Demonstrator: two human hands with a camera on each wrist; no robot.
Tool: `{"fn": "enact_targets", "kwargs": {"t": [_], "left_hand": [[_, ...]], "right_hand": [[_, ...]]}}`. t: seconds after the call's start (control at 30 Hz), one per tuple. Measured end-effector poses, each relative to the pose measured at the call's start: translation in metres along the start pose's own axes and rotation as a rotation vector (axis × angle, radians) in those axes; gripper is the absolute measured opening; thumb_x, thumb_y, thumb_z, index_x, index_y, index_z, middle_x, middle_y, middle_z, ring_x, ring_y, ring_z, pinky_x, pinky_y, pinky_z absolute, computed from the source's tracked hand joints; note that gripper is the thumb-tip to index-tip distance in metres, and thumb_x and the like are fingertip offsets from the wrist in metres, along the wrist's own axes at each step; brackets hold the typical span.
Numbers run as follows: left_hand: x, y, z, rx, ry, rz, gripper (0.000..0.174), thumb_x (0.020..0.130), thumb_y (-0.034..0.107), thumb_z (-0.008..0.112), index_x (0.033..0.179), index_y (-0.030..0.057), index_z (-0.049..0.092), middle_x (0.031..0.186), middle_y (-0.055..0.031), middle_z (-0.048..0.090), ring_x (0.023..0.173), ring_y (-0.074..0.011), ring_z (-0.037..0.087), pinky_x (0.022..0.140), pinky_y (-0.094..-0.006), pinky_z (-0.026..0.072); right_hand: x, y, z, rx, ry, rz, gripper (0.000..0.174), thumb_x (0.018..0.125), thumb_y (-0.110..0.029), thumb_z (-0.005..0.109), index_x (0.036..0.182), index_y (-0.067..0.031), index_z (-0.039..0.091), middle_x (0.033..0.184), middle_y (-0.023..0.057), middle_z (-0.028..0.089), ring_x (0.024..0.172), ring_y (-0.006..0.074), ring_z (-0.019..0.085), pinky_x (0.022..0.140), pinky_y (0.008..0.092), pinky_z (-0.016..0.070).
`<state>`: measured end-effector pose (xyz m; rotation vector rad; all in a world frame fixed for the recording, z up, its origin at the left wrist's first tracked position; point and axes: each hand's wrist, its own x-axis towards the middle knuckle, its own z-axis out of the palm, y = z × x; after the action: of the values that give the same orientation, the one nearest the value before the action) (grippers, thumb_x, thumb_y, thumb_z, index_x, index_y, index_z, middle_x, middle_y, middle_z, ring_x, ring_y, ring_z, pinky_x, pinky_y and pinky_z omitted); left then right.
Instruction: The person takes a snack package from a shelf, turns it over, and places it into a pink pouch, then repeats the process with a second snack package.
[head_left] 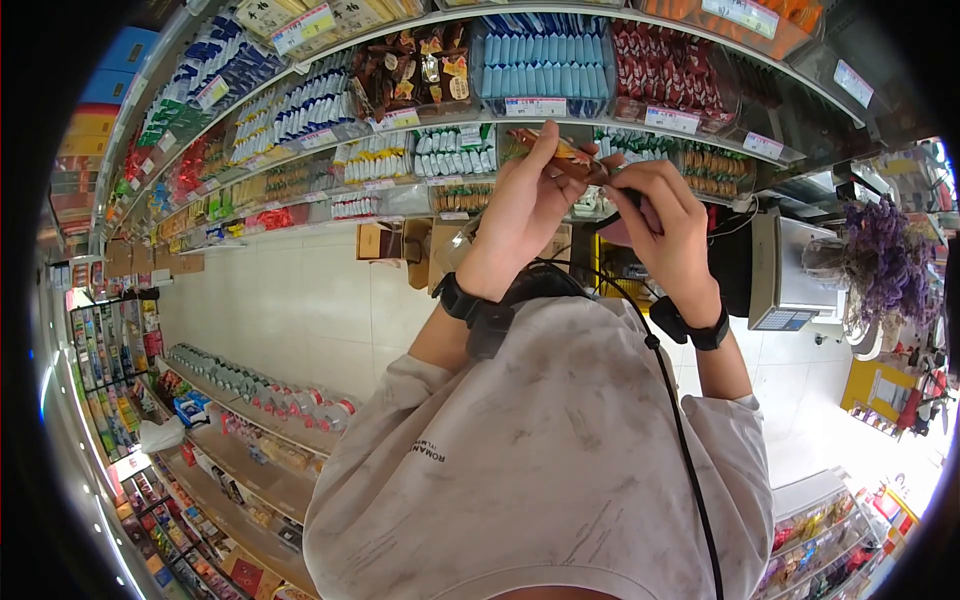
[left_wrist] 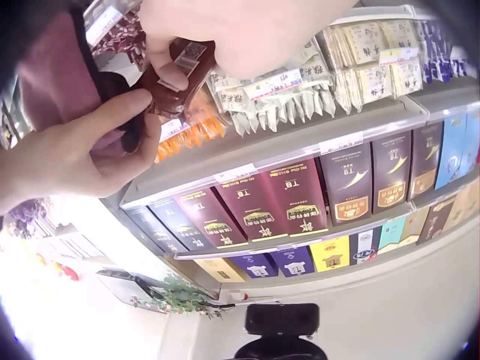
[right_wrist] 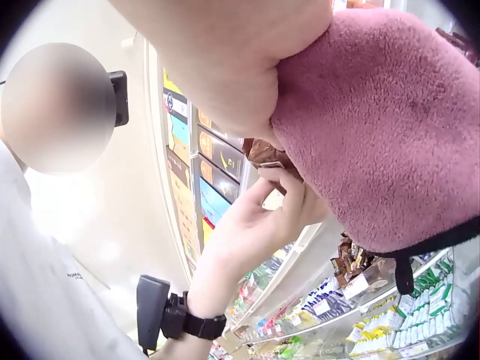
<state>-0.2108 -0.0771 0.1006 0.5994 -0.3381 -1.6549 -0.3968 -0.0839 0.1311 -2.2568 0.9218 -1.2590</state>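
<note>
In front of the shelves, my left hand (head_left: pixel 520 215) holds a shiny brown snack packet (head_left: pixel 570 155). A label with a square printed code shows on the packet (left_wrist: pixel 196 60) in the left wrist view, beside my left fingers. My right hand (head_left: pixel 672 225) pinches the packet's near end between thumb and fingertips. That same hand also holds a pink plush cloth (right_wrist: pixel 390 127) with a black edge, which hangs from the palm. The cloth hides much of the right fingers in the right wrist view.
Bins of wrapped snacks fill the tiered shelf, with brown packets (head_left: pixel 415 75) and light blue packets (head_left: pixel 545 65) behind my hands. Boxed goods (left_wrist: pixel 285 195) line other shelves. A cardboard box (head_left: pixel 380 241) sits below. Purple dried flowers (head_left: pixel 885 250) stand at right.
</note>
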Motion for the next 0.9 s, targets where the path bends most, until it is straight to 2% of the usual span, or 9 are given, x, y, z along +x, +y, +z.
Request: {"fn": "enact_targets", "kwargs": {"t": [0.07, 0.17, 0.33, 0.53, 0.57, 0.63, 0.7, 0.77, 0.9], "left_hand": [[-0.007, 0.007, 0.009, 0.126, -0.027, 0.062, 0.03, 0.102, 0.026, 0.062, 0.12, 0.0036, 0.056, 0.113, -0.015, 0.067, 0.094, -0.017, 0.066, 0.084, -0.0293, 0.0539], [-0.015, 0.022, 0.017, 0.281, -0.098, 0.098, 0.036, 0.094, 0.015, 0.073, 0.123, 0.0051, 0.055, 0.108, -0.0109, 0.068, 0.104, -0.0188, 0.066, 0.091, -0.0302, 0.0532], [-0.019, 0.029, 0.011, 0.595, -0.08, 0.274, 0.05, 0.083, 0.0, 0.08, 0.124, 0.0037, 0.053, 0.113, -0.008, 0.066, 0.108, -0.0158, 0.065, 0.089, -0.0288, 0.0558], [-0.028, 0.028, 0.022, 0.753, -0.206, 0.45, 0.053, 0.079, -0.007, 0.08, 0.124, 0.0016, 0.053, 0.122, -0.0114, 0.063, 0.111, -0.0175, 0.063, 0.096, -0.0299, 0.0535], [-0.028, 0.026, 0.023, 0.721, -0.233, 0.44, 0.053, 0.079, -0.007, 0.081, 0.123, 0.0016, 0.053, 0.123, -0.0116, 0.062, 0.112, -0.0176, 0.063, 0.096, -0.0303, 0.0535], [-0.026, 0.023, 0.02, 0.798, -0.254, 0.493, 0.055, 0.077, -0.008, 0.081, 0.123, 0.0015, 0.052, 0.122, -0.0115, 0.062, 0.113, -0.0178, 0.062, 0.099, -0.0308, 0.0525], [-0.024, 0.023, 0.016, 0.873, -0.257, 0.54, 0.055, 0.076, -0.006, 0.083, 0.122, 0.0018, 0.054, 0.121, -0.0111, 0.061, 0.114, -0.0185, 0.061, 0.1, -0.0318, 0.0518], [-0.023, 0.024, 0.014, 0.945, -0.242, 0.577, 0.055, 0.074, -0.002, 0.085, 0.121, 0.0026, 0.057, 0.119, -0.0104, 0.062, 0.115, -0.0198, 0.06, 0.099, -0.0332, 0.0514], [-0.027, 0.039, 0.024, 1.548, -0.237, 0.836, 0.056, 0.071, 0.012, 0.088, 0.122, 0.0056, 0.064, 0.114, -0.0095, 0.061, 0.11, -0.0265, 0.059, 0.093, -0.0382, 0.0508]], "right_hand": [[0.004, -0.006, -0.005, -0.021, -0.007, 0.136, 0.02, 0.083, 0.004, 0.072, 0.101, -0.0032, 0.071, 0.098, 0.0085, 0.065, 0.074, 0.024, 0.066, 0.063, 0.0319, 0.0532], [0.003, 0.007, -0.013, -0.033, 0.039, 0.069, 0.019, 0.084, 0.006, 0.071, 0.1, -0.0032, 0.072, 0.096, 0.0082, 0.064, 0.076, 0.0216, 0.065, 0.065, 0.0315, 0.0525], [0.011, 0.005, -0.026, 0.004, 0.008, 0.123, 0.021, 0.084, 0.001, 0.072, 0.105, -0.0027, 0.073, 0.097, 0.0065, 0.065, 0.087, 0.0172, 0.065, 0.075, 0.028, 0.0509], [0.009, 0.002, -0.03, 0.501, -0.065, 0.677, 0.034, 0.096, -0.023, 0.069, 0.117, 0.0035, 0.064, 0.11, 0.0069, 0.067, 0.097, 0.011, 0.061, 0.089, 0.0266, 0.0474], [0.003, 0.001, -0.021, 0.406, 0.025, 0.767, 0.033, 0.098, -0.026, 0.068, 0.112, 0.0034, 0.066, 0.098, 0.0053, 0.068, 0.092, 0.0082, 0.06, 0.083, 0.0247, 0.0476], [0.004, 0.01, -0.025, 0.532, -0.105, 0.752, 0.03, 0.098, -0.026, 0.068, 0.105, 0.0027, 0.067, 0.089, 0.003, 0.067, 0.085, 0.0066, 0.059, 0.077, 0.0233, 0.0468], [0.009, 0.004, -0.022, 0.68, -0.062, 0.698, 0.027, 0.098, -0.025, 0.068, 0.09, 0.0009, 0.065, 0.075, -0.0019, 0.061, 0.072, 0.0022, 0.053, 0.063, 0.0204, 0.0407], [0.01, 0.005, -0.022, 0.728, -0.037, 0.705, 0.027, 0.098, -0.023, 0.068, 0.086, 0.0002, 0.063, 0.074, -0.0028, 0.058, 0.069, 0.0018, 0.049, 0.06, 0.0202, 0.0371], [0.005, 0.024, -0.024, 0.566, -0.158, 0.595, 0.025, 0.099, -0.018, 0.065, 0.083, -0.0001, 0.06, 0.07, -0.0037, 0.051, 0.065, 0.0017, 0.04, 0.055, 0.0217, 0.0309]]}}
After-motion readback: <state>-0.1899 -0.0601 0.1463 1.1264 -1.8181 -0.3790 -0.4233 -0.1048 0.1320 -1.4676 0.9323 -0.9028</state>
